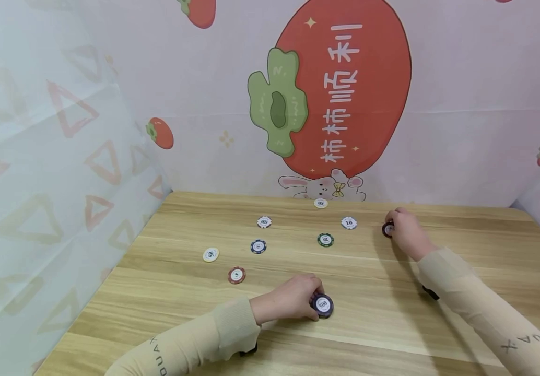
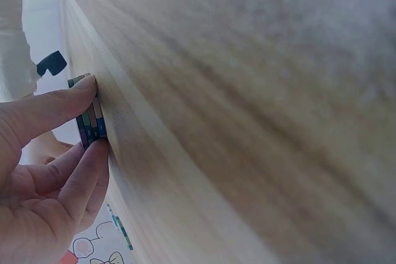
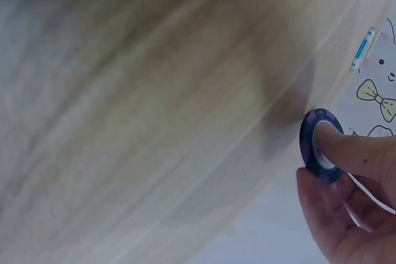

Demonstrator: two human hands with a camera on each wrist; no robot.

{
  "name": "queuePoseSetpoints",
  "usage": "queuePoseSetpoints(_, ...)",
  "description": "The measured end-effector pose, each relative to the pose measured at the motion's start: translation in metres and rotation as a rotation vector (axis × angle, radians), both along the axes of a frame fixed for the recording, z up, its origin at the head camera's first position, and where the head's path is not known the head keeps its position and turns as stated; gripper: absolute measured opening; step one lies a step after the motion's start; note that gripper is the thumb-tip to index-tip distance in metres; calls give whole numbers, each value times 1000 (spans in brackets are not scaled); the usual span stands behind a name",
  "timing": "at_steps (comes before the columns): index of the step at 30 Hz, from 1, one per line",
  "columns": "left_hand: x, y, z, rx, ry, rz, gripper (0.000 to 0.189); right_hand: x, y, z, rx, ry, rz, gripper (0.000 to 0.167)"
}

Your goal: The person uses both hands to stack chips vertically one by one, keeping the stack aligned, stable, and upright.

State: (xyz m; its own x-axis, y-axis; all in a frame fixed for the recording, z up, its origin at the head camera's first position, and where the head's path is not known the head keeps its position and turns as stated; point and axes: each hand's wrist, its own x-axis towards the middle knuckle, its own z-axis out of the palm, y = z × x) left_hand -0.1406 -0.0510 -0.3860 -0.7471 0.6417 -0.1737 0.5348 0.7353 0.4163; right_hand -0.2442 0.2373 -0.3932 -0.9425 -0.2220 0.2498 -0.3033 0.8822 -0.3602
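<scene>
My left hand (image 1: 291,298) grips a short stack of poker chips (image 1: 324,306) at the table's near middle. A dark purple chip marked 500 tops it, and the coloured edges of several chips (image 2: 90,119) show between thumb and fingers in the left wrist view. Farther back on the right, my right hand (image 1: 410,235) pinches a dark purple poker chip (image 3: 307,140) between thumb and fingers. That chip is tilted up on edge at the wood, its face partly covered by the thumb. Nearest to this hand lies a white-and-blue chip (image 1: 349,223) marked 10.
Loose chips lie flat across the wooden table (image 1: 171,324): a green one (image 1: 325,239), a yellow-edged one (image 1: 320,203) at the back, a blue one (image 1: 258,246), a red one (image 1: 236,275) and others leftward. A printed cloth (image 1: 195,162) hangs behind the table.
</scene>
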Motion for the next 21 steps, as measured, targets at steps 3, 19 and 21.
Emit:
queuePoseSetpoints(3, 0, 0, 0, 0, 0, 1, 36, 4, -1, 4, -4, -13, -11, 9)
queuePoseSetpoints(19, -1, 0, -3, -2, 7, -12, 36, 29, -17, 15, -34, 28, 91, 12)
queuePoseSetpoints(21, -1, 0, -2, 0, 3, -8, 36, 34, -20, 17, -51, 34, 100, 12)
